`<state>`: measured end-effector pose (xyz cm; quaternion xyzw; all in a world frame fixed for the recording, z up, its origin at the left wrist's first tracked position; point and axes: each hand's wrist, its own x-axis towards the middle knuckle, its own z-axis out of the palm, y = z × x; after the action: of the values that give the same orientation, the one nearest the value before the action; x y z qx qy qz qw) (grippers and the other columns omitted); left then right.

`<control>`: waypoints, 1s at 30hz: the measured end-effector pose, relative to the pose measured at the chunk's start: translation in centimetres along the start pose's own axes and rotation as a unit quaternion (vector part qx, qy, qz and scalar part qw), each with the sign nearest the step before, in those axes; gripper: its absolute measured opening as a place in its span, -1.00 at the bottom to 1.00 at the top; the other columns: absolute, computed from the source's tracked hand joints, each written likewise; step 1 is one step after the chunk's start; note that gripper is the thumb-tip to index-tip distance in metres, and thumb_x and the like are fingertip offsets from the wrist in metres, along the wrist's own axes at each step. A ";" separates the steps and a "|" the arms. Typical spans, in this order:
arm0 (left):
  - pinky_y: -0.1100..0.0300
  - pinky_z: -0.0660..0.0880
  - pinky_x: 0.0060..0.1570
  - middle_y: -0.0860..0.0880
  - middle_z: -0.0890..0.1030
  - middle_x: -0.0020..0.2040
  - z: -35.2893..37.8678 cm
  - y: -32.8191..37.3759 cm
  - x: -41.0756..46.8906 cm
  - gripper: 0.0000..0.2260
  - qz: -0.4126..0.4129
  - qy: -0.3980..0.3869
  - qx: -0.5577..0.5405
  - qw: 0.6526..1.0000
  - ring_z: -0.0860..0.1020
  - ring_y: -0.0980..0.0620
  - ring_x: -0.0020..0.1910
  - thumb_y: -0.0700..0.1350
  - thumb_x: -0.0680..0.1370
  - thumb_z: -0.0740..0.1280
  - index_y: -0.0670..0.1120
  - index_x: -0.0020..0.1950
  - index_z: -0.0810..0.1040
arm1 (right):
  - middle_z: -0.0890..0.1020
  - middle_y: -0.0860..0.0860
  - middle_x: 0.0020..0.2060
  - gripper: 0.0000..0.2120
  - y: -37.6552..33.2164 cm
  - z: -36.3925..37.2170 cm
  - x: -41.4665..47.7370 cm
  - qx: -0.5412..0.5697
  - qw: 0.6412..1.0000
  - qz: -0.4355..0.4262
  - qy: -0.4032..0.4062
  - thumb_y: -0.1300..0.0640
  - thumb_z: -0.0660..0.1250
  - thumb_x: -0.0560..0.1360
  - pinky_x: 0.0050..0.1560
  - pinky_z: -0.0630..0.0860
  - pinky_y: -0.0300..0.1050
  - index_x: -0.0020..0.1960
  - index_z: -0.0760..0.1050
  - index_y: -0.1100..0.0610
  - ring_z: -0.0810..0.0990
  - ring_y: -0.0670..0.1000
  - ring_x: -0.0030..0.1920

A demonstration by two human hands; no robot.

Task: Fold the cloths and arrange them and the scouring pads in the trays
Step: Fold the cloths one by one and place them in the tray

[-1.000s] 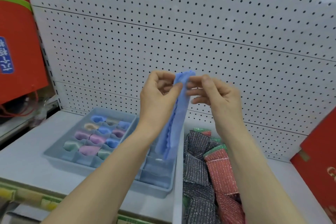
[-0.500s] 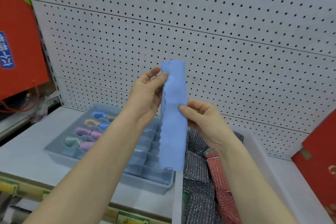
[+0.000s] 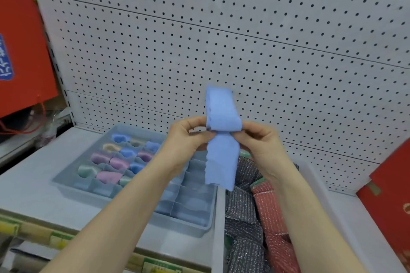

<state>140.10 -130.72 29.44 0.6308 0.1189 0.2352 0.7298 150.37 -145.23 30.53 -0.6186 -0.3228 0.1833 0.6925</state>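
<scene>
cloth: narrow folded blue microfibre cloth (image 3: 221,162) upright, long axis vertical | hands: my left hand (image 3: 184,139) and right hand (image 3: 261,142) both pinch its middle | target: grey divided plastic tray (image 3: 88,195) below, nearer my left

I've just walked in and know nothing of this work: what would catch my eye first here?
A folded blue cloth stands out mid-view against a white pegboard, pinched at its middle by the left hand and the right hand. Lower left, a grey tray of small compartments holds rolled pastel cloths; lower right, a white bin holds grey and red scouring pads.
</scene>
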 end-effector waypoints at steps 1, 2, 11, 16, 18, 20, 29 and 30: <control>0.27 0.56 -0.23 0.00 0.67 -0.18 0.1 0.4 0.1 -0.80 0.026 0.002 0.000 1.000 0.63 0.10 -0.29 -0.45 0.50 0.31 -0.19 -0.11 0.63 | 0.71 0.02 -0.13 -0.65 -0.3 0.0 0.1 -0.010 0.999 -0.035 -0.008 0.46 0.31 0.48 -0.03 0.62 -0.07 -0.17 0.71 0.06 0.66 0.00 -0.10; 0.30 0.54 -0.26 0.01 0.64 -0.19 0.2 0.7 0.1 -0.76 0.044 0.008 -0.001 0.999 0.60 0.13 -0.31 -0.49 0.50 0.28 -0.20 -0.19 0.62 | 0.68 0.03 -0.13 -0.60 -0.6 0.0 0.3 -0.027 0.997 -0.064 -0.016 0.49 0.30 0.47 -0.07 0.58 -0.13 -0.25 0.70 0.05 0.63 -0.03 -0.09; 0.32 0.49 -0.30 0.13 0.59 -0.22 0.4 0.3 0.9 -0.48 0.075 0.019 -0.022 0.997 0.57 0.17 -0.27 -0.53 0.48 0.22 -0.02 -0.49 0.58 | 0.69 0.02 -0.08 -0.65 -0.9 -0.1 -0.8 -0.043 0.997 -0.056 -0.032 0.32 0.23 0.61 -0.09 0.58 -0.17 0.11 0.66 -0.05 0.65 -0.03 -0.07; 0.25 0.56 -0.18 0.08 0.65 -0.15 0.5 0.1 0.7 -0.77 0.075 0.090 -0.018 0.993 0.60 0.14 -0.23 -0.35 0.56 0.29 -0.05 -0.08 0.64 | 0.70 0.14 -0.12 -0.54 0.0 0.4 -1.5 -0.075 0.997 0.007 -0.015 0.26 0.39 0.53 -0.10 0.61 -0.14 0.35 0.41 -0.06 0.69 0.06 -0.07; 0.16 0.59 -0.07 -0.04 0.66 0.04 0.1 -0.1 0.6 -0.83 -0.009 0.058 -0.052 0.997 0.64 0.05 -0.11 -0.08 0.62 0.29 -0.04 0.19 0.57 | 0.69 0.18 -0.13 -0.59 0.3 0.7 -1.4 -0.061 0.998 0.009 0.019 0.30 0.37 0.53 -0.14 0.61 -0.14 0.30 0.43 -0.02 0.69 0.05 -0.11; 0.14 0.60 -0.10 -0.07 0.69 0.03 -0.2 -0.6 0.2 -0.69 -0.103 0.000 -0.062 0.993 0.67 0.02 -0.09 0.08 0.60 0.27 -0.10 0.20 0.57 | 0.68 0.19 -0.17 -0.66 0.5 0.6 -1.2 -0.039 0.999 0.007 0.033 0.32 0.35 0.54 -0.20 0.59 -0.14 0.24 0.44 0.04 0.68 0.04 -0.17; 0.16 0.65 -0.07 -0.21 0.69 0.00 -0.7 -1.8 -0.6 -0.79 -0.176 0.000 -0.124 0.977 0.65 -0.06 -0.09 -0.20 0.54 0.38 -0.27 0.13 0.58 | 0.59 0.02 0.03 -0.61 1.3 -0.7 -1.9 -0.187 0.974 -0.072 -0.105 0.39 0.31 0.44 -0.06 0.55 -0.18 0.10 0.61 -0.03 0.58 0.02 -0.02; 0.20 0.65 -0.15 -0.19 0.69 -0.05 -0.7 -1.6 -0.7 -0.81 -0.176 -0.002 -0.132 0.975 0.65 -0.03 -0.13 -0.22 0.55 0.37 -0.27 0.11 0.58 | 0.54 0.00 0.00 -0.60 1.5 -0.7 -1.9 -0.220 0.966 -0.093 -0.100 0.34 0.34 0.40 -0.08 0.53 -0.16 0.08 0.63 -0.09 0.55 0.01 -0.05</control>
<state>139.48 -130.63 27.62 0.4981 0.1948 0.1153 0.8370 149.66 -146.75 28.62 -0.7015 -0.4787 0.1033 0.5177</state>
